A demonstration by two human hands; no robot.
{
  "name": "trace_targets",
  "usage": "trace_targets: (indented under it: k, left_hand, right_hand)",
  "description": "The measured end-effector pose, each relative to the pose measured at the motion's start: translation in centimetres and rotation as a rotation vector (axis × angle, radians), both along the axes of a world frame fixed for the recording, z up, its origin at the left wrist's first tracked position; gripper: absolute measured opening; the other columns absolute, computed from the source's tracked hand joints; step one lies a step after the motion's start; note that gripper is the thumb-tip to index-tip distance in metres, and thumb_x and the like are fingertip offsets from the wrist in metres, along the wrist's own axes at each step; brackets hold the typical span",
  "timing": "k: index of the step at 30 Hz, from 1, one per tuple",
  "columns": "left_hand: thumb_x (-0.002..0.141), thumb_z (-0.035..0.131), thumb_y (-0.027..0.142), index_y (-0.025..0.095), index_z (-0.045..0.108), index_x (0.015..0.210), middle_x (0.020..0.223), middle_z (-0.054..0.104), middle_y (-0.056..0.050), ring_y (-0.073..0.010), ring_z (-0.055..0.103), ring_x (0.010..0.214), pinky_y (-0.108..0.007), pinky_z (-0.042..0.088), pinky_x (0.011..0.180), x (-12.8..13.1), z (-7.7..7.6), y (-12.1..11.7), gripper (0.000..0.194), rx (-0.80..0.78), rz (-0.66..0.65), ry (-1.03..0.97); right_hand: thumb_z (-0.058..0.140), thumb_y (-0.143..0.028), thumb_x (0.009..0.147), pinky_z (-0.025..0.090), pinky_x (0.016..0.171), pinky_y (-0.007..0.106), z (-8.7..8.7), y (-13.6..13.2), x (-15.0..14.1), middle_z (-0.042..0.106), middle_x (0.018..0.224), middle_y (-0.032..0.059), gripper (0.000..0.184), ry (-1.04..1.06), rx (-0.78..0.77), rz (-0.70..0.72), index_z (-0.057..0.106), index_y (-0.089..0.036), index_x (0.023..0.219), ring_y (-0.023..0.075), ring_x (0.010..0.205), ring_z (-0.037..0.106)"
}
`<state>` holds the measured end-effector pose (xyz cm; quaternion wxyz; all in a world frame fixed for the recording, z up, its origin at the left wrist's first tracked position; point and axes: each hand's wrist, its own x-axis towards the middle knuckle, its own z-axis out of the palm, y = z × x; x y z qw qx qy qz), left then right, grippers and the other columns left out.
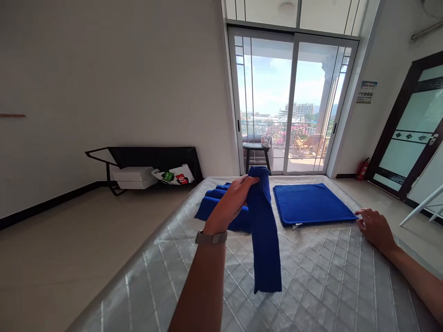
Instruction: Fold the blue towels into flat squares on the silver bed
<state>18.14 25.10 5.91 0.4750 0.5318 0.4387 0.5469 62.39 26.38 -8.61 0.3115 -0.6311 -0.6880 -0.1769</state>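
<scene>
Head: flat cloth [313, 203] near mattress [311, 267] edge

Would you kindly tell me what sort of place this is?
Possibly a guest room: there's a quilted mattress-like surface, sliding glass doors onto a balcony, and a fire extinguisher.

We saw a flat grey-brown band [204, 238] around the left wrist [216, 227], with a squarish piece [220, 238] on it. We noted left hand [236, 199], right hand [375, 227] and both forearms [202, 286] as bare.
</scene>
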Motion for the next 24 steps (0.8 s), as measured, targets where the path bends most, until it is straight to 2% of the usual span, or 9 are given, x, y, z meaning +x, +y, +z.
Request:
trace_targets:
  k: [2,4,7,9,11,14,19,22,24]
  left_hand:
    - [0.075,0.072,0.047,0.020,0.059,0.078,0.057,0.051,0.009,-0.0077,0.047,0.046,-0.018,0.035,0.042,0.8,0.2,-0.2,0.030,0.005,-0.100,-0.077]
    - [0.078,0.071,0.048,0.020,0.060,0.080,0.056,0.050,0.008,-0.0077,0.046,0.047,-0.018,0.035,0.044,2.1,-0.1,0.1,0.030,0.026,-0.144,-0.138]
    - [0.082,0.068,0.049,0.019,0.060,0.080,0.057,0.051,0.007,-0.0086,0.047,0.050,-0.020,0.037,0.047,4.8,-1.7,1.2,0.031,0.044,-0.104,-0.188]
    - [0.084,0.066,0.050,0.020,0.059,0.078,0.057,0.051,0.007,-0.0093,0.048,0.051,-0.020,0.036,0.048,6.7,-3.1,1.9,0.032,0.025,-0.036,-0.170]
    - [0.084,0.066,0.049,0.020,0.058,0.076,0.056,0.050,0.007,-0.0099,0.048,0.052,-0.021,0.035,0.049,8.3,-4.4,2.2,0.031,0.005,0.014,-0.104]
    - [0.084,0.068,0.048,0.021,0.057,0.079,0.056,0.051,0.006,-0.0110,0.050,0.054,-0.021,0.035,0.050,9.4,-5.4,2.3,0.030,-0.002,0.016,0.002]
    - [0.080,0.072,0.047,0.023,0.052,0.091,0.063,0.055,0.007,-0.0120,0.054,0.055,-0.022,0.043,0.053,8.9,-5.7,2.8,0.033,-0.053,-0.050,0.046]
    - [0.081,0.071,0.041,0.024,0.047,0.096,0.069,0.057,0.006,-0.0142,0.059,0.059,-0.026,0.050,0.058,8.2,-5.9,3.2,0.033,-0.082,-0.063,0.177]
    - [0.080,0.070,0.036,0.024,0.047,0.100,0.079,0.062,0.002,-0.0183,0.065,0.073,-0.031,0.054,0.069,7.7,-5.8,3.0,0.033,0.000,0.010,0.370]
  right_hand:
    - [0.053,-0.031,0.083,0.049,0.079,0.045,0.9,-1.8,-3.1,0.068,0.089,0.0142,0.013,0.174,0.001,0.106,0.064,-0.023,0.079,0.0293,0.083,0.062]
    - [0.057,-0.044,0.086,0.050,0.083,0.046,1.4,-4.5,-7.5,0.069,0.093,0.0113,0.022,0.492,-0.130,0.290,0.065,-0.024,0.086,0.0283,0.089,0.064]
    - [0.047,-0.068,0.091,0.054,0.082,0.047,1.7,-9.7,-14.5,0.069,0.114,0.0098,0.051,1.103,-0.669,0.628,0.062,-0.029,0.121,0.0267,0.095,0.068]
    - [0.065,-0.070,0.081,0.055,0.085,0.047,1.9,-12.8,-18.3,0.070,0.113,0.0080,0.065,1.325,-0.829,0.663,0.056,-0.031,0.132,0.0262,0.095,0.069]
    - [0.084,-0.061,0.067,0.054,0.088,0.045,2.3,-15.0,-20.6,0.072,0.107,0.0062,0.073,1.418,-0.815,0.593,0.060,-0.029,0.129,0.0261,0.096,0.068]
    - [0.089,-0.054,0.063,0.055,0.089,0.044,3.0,-17.2,-21.1,0.074,0.105,0.0066,0.069,1.515,-0.748,0.452,0.066,-0.026,0.121,0.0278,0.100,0.067]
    - [0.087,-0.054,0.063,0.055,0.082,0.035,3.0,-19.9,-18.0,0.075,0.107,0.0037,0.072,1.681,-0.708,0.238,0.066,-0.030,0.127,0.0259,0.099,0.068]
    - [0.085,-0.055,0.065,0.055,0.083,0.036,2.9,-20.8,-16.6,0.074,0.111,0.0034,0.073,1.645,-0.680,0.246,0.063,-0.032,0.131,0.0250,0.096,0.069]
    - [0.086,-0.056,0.064,0.054,0.085,0.038,3.1,-20.9,-16.2,0.073,0.111,0.0038,0.073,1.602,-0.630,0.289,0.064,-0.031,0.129,0.0252,0.095,0.068]
